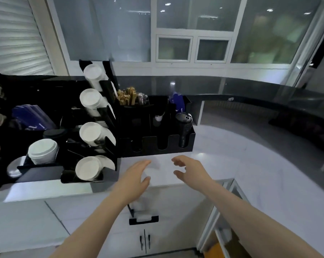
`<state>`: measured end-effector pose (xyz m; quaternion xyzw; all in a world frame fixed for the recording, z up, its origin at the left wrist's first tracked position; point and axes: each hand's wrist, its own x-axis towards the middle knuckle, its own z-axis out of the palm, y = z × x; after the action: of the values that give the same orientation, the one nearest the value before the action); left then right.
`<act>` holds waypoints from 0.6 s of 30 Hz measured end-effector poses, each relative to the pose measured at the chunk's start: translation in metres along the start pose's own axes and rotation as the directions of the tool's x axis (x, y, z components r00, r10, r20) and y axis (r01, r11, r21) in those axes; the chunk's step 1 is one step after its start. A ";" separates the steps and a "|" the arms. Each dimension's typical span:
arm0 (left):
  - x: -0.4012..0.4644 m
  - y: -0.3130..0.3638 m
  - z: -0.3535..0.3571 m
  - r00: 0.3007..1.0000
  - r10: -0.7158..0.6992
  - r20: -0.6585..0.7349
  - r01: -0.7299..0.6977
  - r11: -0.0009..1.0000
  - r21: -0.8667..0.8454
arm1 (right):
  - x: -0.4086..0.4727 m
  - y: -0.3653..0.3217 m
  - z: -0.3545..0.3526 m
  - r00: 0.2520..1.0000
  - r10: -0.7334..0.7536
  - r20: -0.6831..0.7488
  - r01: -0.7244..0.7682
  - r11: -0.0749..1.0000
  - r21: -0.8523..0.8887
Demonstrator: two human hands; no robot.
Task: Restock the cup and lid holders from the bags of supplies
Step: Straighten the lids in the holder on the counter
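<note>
Here black lid holder [157, 140] holds one dark lid stack [184, 129].

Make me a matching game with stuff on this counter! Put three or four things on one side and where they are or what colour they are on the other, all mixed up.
Things:
1. stack of black lids
2. wooden stir sticks
3. white cups
4. left hand

Descriptions:
A. lying sideways in a column of slots
B. open, holding nothing, over the white counter
C. standing in the right-most front slot of the black organizer
D. brown, upright at the back of the organizer

Pairs: 1-C, 2-D, 3-A, 4-B
</note>
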<state>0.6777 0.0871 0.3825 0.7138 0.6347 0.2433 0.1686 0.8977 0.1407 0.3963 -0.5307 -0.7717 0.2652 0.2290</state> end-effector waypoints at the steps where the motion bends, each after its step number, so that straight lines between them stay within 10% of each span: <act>1: 0.013 -0.001 0.001 1.000 -0.001 -0.003 0.001 1.000 -0.021 | 0.009 0.003 -0.002 1.000 0.011 -0.008 -0.011 1.000 -0.004; 18: 0.202 -0.015 0.027 0.973 -0.143 -0.179 0.127 0.987 -0.100 | 0.203 0.059 -0.080 0.956 -0.025 -0.291 -0.039 0.976 -0.213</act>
<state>0.6959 0.2909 0.3796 0.6351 0.6834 0.3243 0.1562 0.9225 0.3619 0.4330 -0.5886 -0.7518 0.0993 0.2804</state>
